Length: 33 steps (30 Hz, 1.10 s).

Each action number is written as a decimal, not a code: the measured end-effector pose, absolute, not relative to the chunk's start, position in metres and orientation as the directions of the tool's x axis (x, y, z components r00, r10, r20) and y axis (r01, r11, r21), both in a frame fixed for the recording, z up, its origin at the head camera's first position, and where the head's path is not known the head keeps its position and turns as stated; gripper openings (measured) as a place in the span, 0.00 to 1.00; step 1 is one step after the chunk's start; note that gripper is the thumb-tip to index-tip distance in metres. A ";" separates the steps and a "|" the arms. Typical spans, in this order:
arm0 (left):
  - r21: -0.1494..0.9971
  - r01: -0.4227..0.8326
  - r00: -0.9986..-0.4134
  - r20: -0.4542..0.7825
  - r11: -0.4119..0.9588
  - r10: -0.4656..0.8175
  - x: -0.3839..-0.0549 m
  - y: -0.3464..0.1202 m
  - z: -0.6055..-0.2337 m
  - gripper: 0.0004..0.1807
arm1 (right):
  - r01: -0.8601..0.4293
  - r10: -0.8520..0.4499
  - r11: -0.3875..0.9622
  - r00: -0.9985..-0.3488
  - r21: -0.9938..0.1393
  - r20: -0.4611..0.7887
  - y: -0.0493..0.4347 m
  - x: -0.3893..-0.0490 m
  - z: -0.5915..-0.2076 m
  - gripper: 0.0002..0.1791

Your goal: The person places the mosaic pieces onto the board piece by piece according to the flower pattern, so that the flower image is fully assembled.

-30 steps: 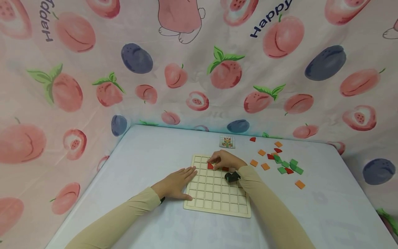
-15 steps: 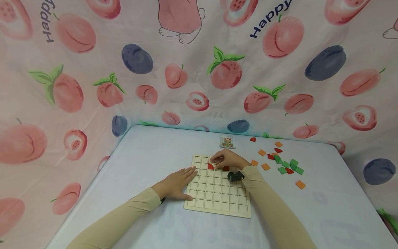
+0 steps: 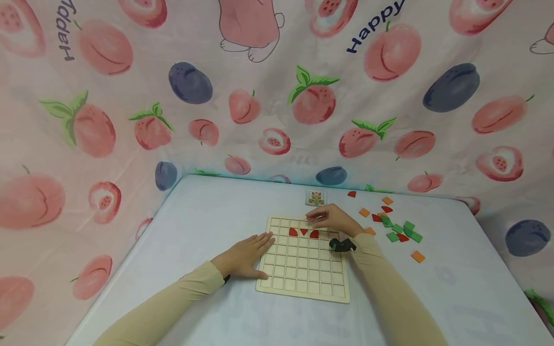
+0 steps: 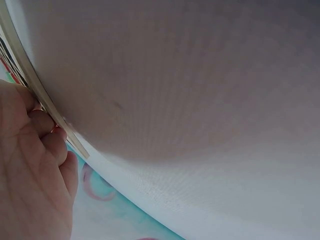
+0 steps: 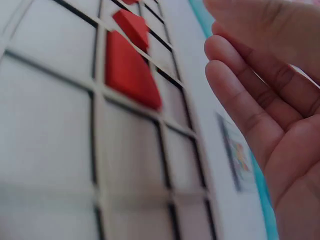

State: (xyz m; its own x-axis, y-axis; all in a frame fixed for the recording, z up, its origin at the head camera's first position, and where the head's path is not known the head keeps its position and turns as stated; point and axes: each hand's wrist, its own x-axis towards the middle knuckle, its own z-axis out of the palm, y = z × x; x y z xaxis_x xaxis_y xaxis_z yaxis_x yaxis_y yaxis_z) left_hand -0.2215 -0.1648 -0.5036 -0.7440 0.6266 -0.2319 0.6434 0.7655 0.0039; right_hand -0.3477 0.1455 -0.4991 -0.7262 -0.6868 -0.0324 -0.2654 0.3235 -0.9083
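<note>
A pale wooden grid board (image 3: 298, 269) lies on the table in the head view. In one of its upper rows sit a red quarter-circle tile (image 3: 293, 232), a red triangle tile (image 3: 304, 232) and a second red quarter-circle tile (image 3: 314, 234). My left hand (image 3: 244, 254) rests at the board's left edge with fingers stretched out. In the left wrist view, its fingertips touch the board's rim (image 4: 42, 95). Over the board's upper right part hovers my right hand (image 3: 335, 221), fingers loosely bent. The right wrist view shows nothing between its fingers, apart from the red tiles.
A small pattern card (image 3: 316, 197) lies behind the board. To the right are scattered green square tiles (image 3: 397, 228), orange square tiles (image 3: 417, 256) and several red quarter-circle tiles (image 3: 352, 194). A fruit-printed cloth (image 3: 277, 110) hangs behind the table.
My right hand has lifted off the red tiles and moved to the right, uncovering the triangle between the two quarter circles. My left hand has stayed in place.
</note>
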 end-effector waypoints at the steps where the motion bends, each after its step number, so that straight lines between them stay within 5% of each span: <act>1: 0.003 0.645 -0.743 -0.232 0.764 0.628 -0.221 -0.165 -0.503 0.57 | -0.265 -0.676 0.327 -0.736 -0.907 -0.029 0.151 -0.347 -0.497 0.23; 14: 0.015 0.645 -0.741 -0.232 0.764 0.630 -0.221 -0.164 -0.502 0.56 | -0.219 -0.456 0.421 -0.890 -0.880 0.004 0.231 -0.326 -0.473 0.22; 33: 0.013 0.648 -0.740 -0.226 0.762 0.633 -0.220 -0.164 -0.501 0.56 | -0.168 -0.253 0.573 -0.967 -0.802 0.022 0.282 -0.307 -0.502 0.26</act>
